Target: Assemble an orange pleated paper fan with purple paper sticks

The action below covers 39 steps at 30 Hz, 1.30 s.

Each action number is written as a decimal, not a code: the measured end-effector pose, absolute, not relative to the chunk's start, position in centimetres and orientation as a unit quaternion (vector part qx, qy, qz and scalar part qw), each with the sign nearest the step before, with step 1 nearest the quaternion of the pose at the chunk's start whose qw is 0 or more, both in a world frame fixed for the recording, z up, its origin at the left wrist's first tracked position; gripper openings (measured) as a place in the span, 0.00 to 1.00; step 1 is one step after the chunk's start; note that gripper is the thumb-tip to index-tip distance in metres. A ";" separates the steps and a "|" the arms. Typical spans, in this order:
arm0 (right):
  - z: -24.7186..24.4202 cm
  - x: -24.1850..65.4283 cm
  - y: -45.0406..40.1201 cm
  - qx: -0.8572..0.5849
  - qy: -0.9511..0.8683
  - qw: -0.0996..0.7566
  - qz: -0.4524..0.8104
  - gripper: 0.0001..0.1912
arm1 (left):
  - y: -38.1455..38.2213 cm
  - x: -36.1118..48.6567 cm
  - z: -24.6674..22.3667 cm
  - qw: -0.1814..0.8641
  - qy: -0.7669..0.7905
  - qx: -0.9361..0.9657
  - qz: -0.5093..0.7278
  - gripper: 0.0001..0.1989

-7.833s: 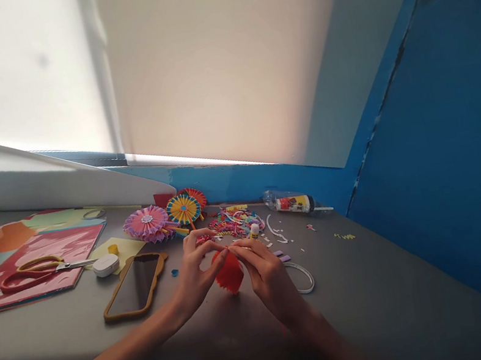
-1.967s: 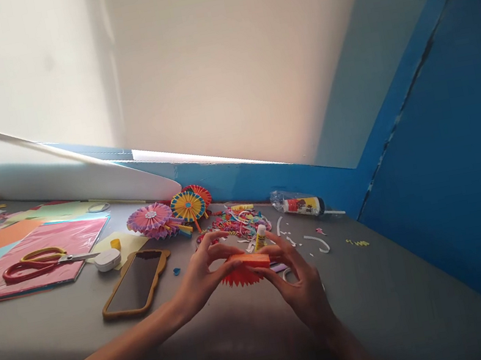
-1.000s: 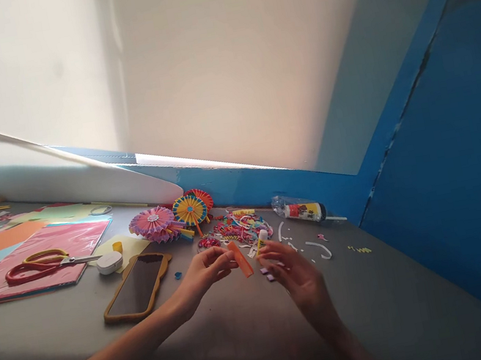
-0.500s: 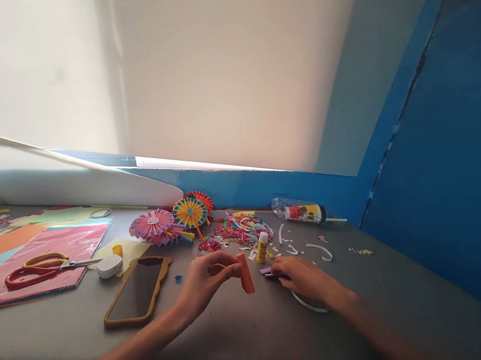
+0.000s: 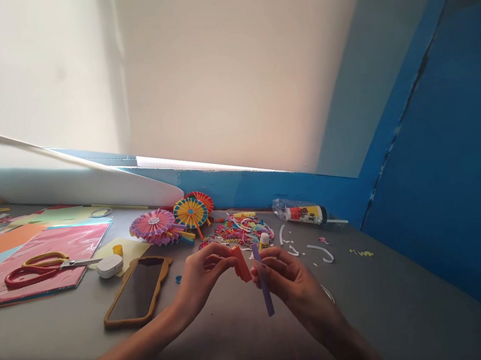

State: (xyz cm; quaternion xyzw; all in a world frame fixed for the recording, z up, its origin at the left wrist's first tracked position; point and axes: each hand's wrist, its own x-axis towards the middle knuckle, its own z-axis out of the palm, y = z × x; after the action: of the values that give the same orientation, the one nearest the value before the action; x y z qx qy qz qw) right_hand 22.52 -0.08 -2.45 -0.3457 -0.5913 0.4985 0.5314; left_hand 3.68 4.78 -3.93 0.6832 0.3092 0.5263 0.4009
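My left hand point(image 5: 211, 275) is closed, pinching a folded orange paper piece point(image 5: 240, 265) between thumb and fingers above the grey table. Close beside it, my right hand point(image 5: 290, 280) grips a narrow purple paper strip point(image 5: 265, 287), held nearly upright with its lower end hanging below the fingers. Behind the right hand stands a yellow glue stick point(image 5: 264, 241), partly hidden by the fingers. Paper rosettes on sticks lie farther back: a purple one point(image 5: 154, 225) and a yellow and blue one point(image 5: 190, 212), with a red one behind.
A phone in a brown case point(image 5: 136, 291) lies left of my hands, near red-handled scissors point(image 5: 37, 270), a white case point(image 5: 110, 265) and pink wrapped paper point(image 5: 69, 241). Colourful paper scraps point(image 5: 235, 230) and a bottle point(image 5: 302, 212) lie at the back against the blue wall point(image 5: 240, 180).
My right hand has lifted the purple strip off the table and brought it left, beside the orange paper. The orange piece has tilted slightly and risen a little in my left hand.
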 end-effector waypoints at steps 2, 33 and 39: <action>-2.7 22.1 0.1 -0.344 -0.580 0.538 0.505 0.11 | 4.7 3.7 -3.8 0.399 0.313 0.677 0.533 0.10; -6.3 19.0 1.6 -0.409 -0.687 0.586 -0.132 0.19 | 5.0 3.7 -3.7 0.512 0.262 0.573 0.584 0.11; -6.4 19.0 1.6 -0.419 -0.686 0.583 -0.120 0.18 | 4.9 3.8 -3.7 0.517 0.266 0.558 0.592 0.13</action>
State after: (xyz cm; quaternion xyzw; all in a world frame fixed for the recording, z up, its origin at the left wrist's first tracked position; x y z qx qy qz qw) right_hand 19.02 1.56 -6.42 -0.4186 -0.6863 -0.1197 0.5826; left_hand 3.83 4.93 -3.68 0.5584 0.2661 0.5921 0.5166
